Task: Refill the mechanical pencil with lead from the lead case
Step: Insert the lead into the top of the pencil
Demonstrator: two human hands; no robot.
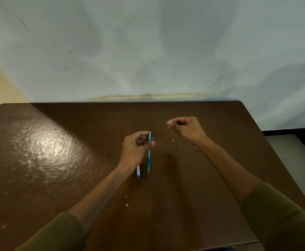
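Nearby, small white piece (172, 141), lead case (138, 173), table (57, 160)

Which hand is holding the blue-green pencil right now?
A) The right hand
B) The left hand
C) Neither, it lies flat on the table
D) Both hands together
B: the left hand grips the upper part of the mechanical pencil, tip pointing down toward the table, while the right hand is held apart from it, fingers pinched together.

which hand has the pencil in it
The left hand grips the teal mechanical pencil, tip pointing toward the person. The right hand is pinched shut, away from the pencil.
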